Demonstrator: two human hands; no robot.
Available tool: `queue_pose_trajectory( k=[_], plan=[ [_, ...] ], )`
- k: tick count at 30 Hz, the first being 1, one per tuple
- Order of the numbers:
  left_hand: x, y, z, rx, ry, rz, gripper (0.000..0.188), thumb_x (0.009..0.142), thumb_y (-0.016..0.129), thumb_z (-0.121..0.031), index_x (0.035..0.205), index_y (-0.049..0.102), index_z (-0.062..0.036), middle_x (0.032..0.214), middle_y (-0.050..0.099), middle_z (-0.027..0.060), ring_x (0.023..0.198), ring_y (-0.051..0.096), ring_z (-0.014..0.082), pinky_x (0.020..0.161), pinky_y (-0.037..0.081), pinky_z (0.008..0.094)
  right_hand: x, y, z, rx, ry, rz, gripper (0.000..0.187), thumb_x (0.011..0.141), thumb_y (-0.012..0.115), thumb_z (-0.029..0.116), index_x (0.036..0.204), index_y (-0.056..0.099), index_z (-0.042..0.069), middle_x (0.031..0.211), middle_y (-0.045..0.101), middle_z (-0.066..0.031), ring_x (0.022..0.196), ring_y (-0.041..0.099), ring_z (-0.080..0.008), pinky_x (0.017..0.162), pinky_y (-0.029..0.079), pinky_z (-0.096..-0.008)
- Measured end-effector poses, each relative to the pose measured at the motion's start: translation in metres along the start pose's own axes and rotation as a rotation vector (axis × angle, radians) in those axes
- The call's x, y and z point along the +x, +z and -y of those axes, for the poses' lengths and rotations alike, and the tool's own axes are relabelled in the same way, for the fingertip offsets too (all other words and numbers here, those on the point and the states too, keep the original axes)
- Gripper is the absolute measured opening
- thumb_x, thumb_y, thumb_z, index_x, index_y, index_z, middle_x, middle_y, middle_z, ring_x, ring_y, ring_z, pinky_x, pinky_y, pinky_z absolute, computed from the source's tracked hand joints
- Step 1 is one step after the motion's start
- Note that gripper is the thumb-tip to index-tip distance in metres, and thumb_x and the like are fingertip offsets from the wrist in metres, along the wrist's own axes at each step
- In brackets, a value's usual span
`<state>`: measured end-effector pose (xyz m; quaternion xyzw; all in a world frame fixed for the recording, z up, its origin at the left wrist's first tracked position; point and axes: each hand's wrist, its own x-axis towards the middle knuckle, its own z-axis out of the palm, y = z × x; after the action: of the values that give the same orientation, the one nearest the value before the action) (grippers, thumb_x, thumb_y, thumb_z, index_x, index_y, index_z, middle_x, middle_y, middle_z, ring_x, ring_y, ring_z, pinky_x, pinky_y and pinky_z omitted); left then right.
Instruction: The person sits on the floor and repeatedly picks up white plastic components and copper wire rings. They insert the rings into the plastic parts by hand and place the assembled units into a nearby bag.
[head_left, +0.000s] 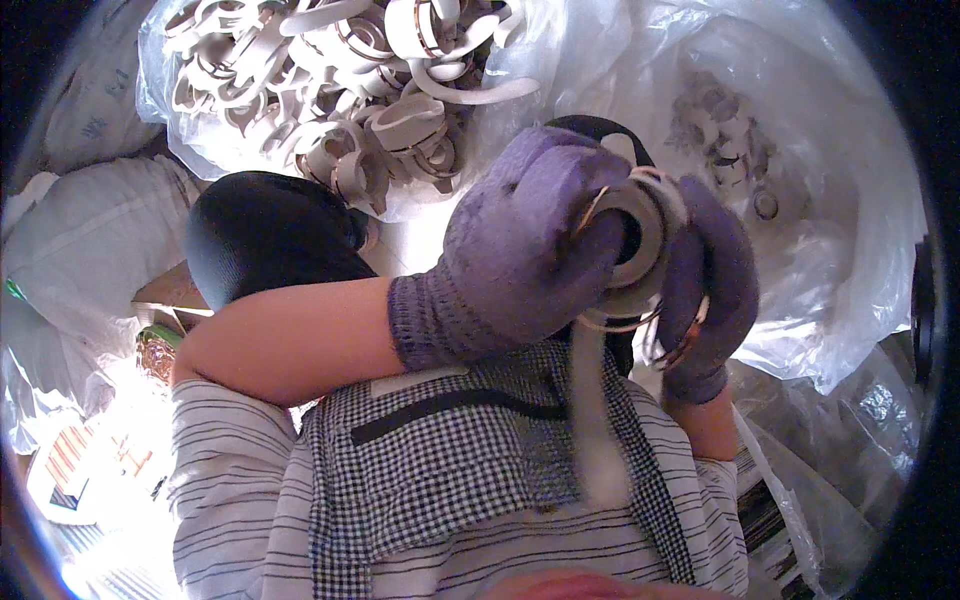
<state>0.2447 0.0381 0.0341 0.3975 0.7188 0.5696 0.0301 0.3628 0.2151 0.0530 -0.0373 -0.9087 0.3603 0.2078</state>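
Note:
Both of my hands wear purple-grey knit gloves and meet in front of my apron. Between them is an off-white ring-shaped plastic part [655, 235] with a dark round opening and thin copper-coloured edging. My left hand [530, 235] closes on its left side, fingers bent round the rim. On the opposite side, my right hand [715, 265] grips it with curled fingers. A long pale tail [598, 420] hangs below the part, blurred by motion. Thin copper-coloured loops [690, 335] show by my right fingers; whether they belong to the part I cannot tell.
At the upper left, a clear plastic bag holds a heap of similar off-white parts [340, 150] with curved arms. Another clear bag [820, 260] on the right contains small ring-like pieces [725, 135]. A white sack [100, 225] stands at far left, beyond my dark-clothed knee [270, 235].

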Motion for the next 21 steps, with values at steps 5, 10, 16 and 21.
queue_pose_trajectory(
  k=[5,10,16,21],
  plan=[
    [0.008,-0.002,-0.021,0.119,-0.139,0.137,0.043,0.079,0.077,-0.019,0.119,0.064,-0.0059,0.100,0.063,0.0168,0.093,0.067,0.0364,0.079,0.056,0.0451,0.008,-0.016,-0.004,0.047,0.127,0.046,0.035,0.090,0.069,0.001,0.125,0.068,0.004,0.106,0.073,-0.0158,0.091,0.071,-0.0290,0.081,0.056,-0.0352],
    [-0.001,-0.010,-0.031,0.079,-0.234,0.171,0.039,0.082,0.077,-0.015,0.120,0.066,-0.0083,0.101,0.068,0.0149,0.085,0.070,0.0326,0.071,0.057,0.0410,0.001,-0.019,0.019,-0.032,0.168,0.048,0.035,0.087,0.070,-0.001,0.122,0.069,0.004,0.104,0.073,-0.0154,0.075,0.065,-0.0269,0.071,0.054,-0.0360],
    [-0.005,-0.012,-0.026,0.061,-0.120,0.183,0.037,0.084,0.076,-0.012,0.120,0.068,-0.0061,0.095,0.068,0.0144,0.082,0.069,0.0317,0.069,0.057,0.0405,0.000,-0.026,0.014,-0.095,0.078,0.123,0.033,0.088,0.068,-0.002,0.121,0.069,0.000,0.109,0.074,-0.0147,0.086,0.069,-0.0281,0.077,0.054,-0.0346],
    [-0.007,-0.011,-0.019,0.030,-0.071,0.188,0.039,0.085,0.075,-0.009,0.122,0.067,-0.0016,0.095,0.068,0.0144,0.083,0.068,0.0324,0.070,0.056,0.0405,-0.001,-0.027,0.011,0.240,0.346,0.069,0.034,0.088,0.068,-0.002,0.122,0.069,-0.001,0.113,0.074,-0.0152,0.091,0.070,-0.0282,0.081,0.055,-0.0365]
  ],
)
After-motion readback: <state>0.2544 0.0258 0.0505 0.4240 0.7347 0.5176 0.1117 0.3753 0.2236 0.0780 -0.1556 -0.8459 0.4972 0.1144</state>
